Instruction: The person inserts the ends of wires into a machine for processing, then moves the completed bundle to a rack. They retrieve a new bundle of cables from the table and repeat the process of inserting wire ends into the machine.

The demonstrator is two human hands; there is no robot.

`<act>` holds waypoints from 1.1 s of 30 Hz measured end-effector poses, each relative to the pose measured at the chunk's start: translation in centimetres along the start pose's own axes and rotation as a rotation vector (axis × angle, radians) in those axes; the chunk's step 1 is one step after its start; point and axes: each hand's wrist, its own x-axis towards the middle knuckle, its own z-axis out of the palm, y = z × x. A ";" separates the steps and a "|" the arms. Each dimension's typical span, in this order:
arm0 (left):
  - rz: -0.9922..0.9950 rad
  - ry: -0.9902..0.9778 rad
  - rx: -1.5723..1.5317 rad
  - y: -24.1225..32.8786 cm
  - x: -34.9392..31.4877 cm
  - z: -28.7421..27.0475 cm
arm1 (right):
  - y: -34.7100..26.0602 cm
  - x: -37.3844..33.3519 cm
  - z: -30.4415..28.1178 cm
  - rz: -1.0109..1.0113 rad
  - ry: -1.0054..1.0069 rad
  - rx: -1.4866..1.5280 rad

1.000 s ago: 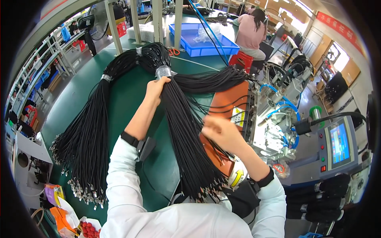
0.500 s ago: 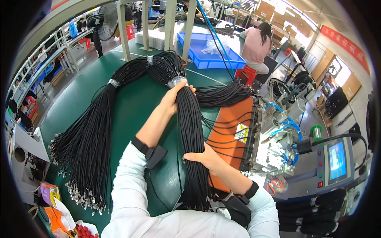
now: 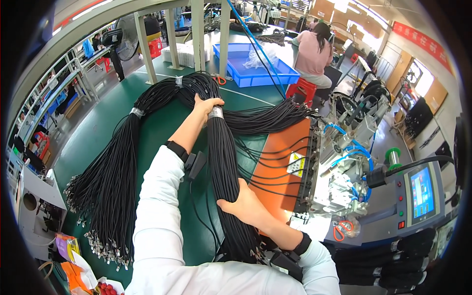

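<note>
Crossing an orange plate [image 3: 276, 201], loose cables [image 3: 263, 158], blue tray [image 3: 265, 79] beyond, black bundle [image 3: 222, 157] over the green bench [image 3: 164, 132], right grip [image 3: 243, 204] around its lower length, left grip [image 3: 206, 104] grasping above its clear band [image 3: 215, 113], earlier below.

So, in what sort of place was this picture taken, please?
Probably a factory workshop handling cables: black cable bundles lie on a green workbench, beside a machine and a control screen.
</note>
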 end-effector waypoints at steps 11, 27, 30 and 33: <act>0.563 0.178 1.386 5.2 -4.9 0.6 | -0.8 -0.7 0.2 0.038 -0.031 -0.083; -0.366 -0.374 0.031 -1.6 -7.2 -7.3 | 2.7 0.0 -0.8 -0.105 -0.133 0.689; -0.506 -0.638 -0.592 -1.2 -10.4 -4.1 | 3.0 0.0 0.1 -0.022 -0.214 0.861; -0.472 -0.499 -0.814 -2.6 -9.4 -1.7 | 2.6 0.5 1.4 0.093 -0.349 1.110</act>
